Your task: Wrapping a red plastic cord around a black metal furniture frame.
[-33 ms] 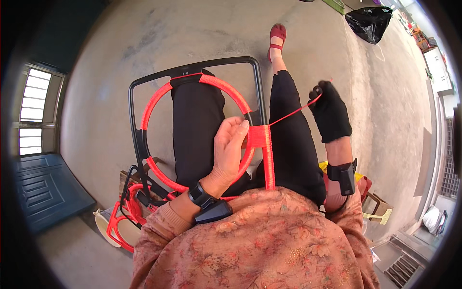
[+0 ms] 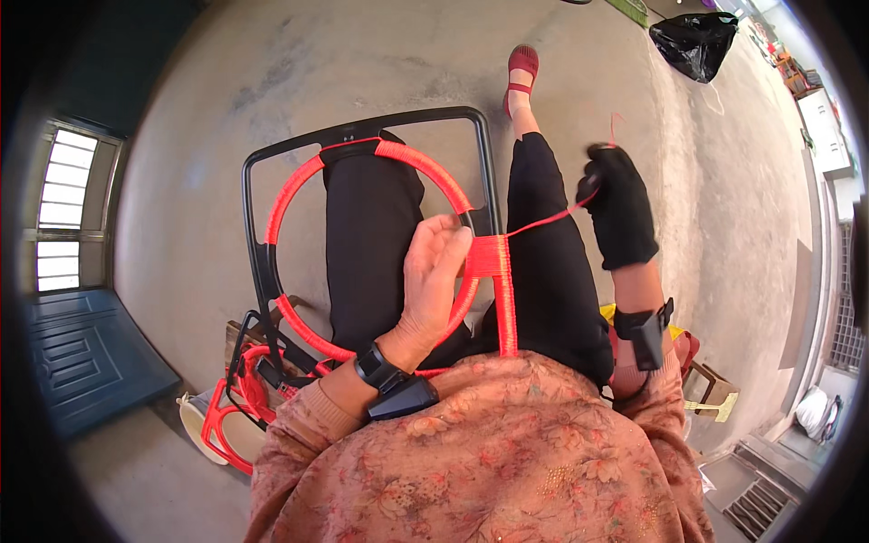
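A black metal frame [image 2: 485, 163] with a ring inside it lies across my lap. Red cord wraps much of the ring and part of the frame's right side, with bare black stretches between. My bare left hand [image 2: 433, 271] is closed on the ring's right side, its thumb beside the wrapped joint [image 2: 489, 256]. From that joint a loose strand of red cord [image 2: 554, 217] runs up to the right. My right hand [image 2: 619, 208], in a black glove, is closed on the strand away from the frame. A thin cord end sticks up above the glove.
At the lower left, a pale bucket [image 2: 195, 425] stands beside another red-wrapped frame [image 2: 217, 418]. A black plastic bag [image 2: 693, 43] lies on the concrete floor at the far right. A blue panelled door [image 2: 90, 357] is at the left.
My right hand has shifted slightly left and tilted. The cord between it and the frame now sags a little, and its free end stands higher. My left hand stays on the ring.
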A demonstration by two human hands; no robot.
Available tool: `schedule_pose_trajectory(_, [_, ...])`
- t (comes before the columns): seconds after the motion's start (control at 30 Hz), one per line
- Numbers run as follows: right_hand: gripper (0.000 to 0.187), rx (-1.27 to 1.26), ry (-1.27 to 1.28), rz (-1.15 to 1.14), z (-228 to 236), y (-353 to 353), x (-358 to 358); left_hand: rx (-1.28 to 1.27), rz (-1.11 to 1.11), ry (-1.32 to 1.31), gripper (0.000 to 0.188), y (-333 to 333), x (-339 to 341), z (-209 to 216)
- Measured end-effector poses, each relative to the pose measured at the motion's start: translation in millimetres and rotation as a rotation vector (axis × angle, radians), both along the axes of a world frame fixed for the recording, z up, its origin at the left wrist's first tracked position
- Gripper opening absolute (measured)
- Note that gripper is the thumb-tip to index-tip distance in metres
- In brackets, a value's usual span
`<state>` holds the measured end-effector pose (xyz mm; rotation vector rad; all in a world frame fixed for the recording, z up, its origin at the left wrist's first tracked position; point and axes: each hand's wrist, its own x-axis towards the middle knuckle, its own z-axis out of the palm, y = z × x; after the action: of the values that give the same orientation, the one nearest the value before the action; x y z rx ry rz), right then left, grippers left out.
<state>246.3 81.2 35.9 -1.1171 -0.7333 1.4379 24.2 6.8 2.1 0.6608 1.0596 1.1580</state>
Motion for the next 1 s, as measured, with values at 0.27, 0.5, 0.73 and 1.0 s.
schedule_pose_trajectory(0.27, [0.029, 0.812, -1.383, 0.748, 25.4, -30.8, -47.8, -0.040, 0.042, -0.032, 0.032, 3.0, 4.4, 13.1])
schedule_pose_trajectory(0.5, [0.023, 0.676, -1.049, 0.575, 9.0, -19.1, -41.7, -0.090, 0.012, -0.198, 0.023, 3.3, -3.2, 5.4])
schedule_pose_trajectory(0.73, [0.019, 0.293, -0.499, 0.535, -31.5, -10.9, -24.9, -0.246, 0.027, -0.203, 0.033, 7.6, 0.0, 4.8])
schedule_pose_trajectory(1.0, [0.022, 0.295, -0.590, 0.728, -29.3, -11.5, -40.8, -0.474, -0.218, -0.350, 0.032, 10.3, -10.4, -13.2])
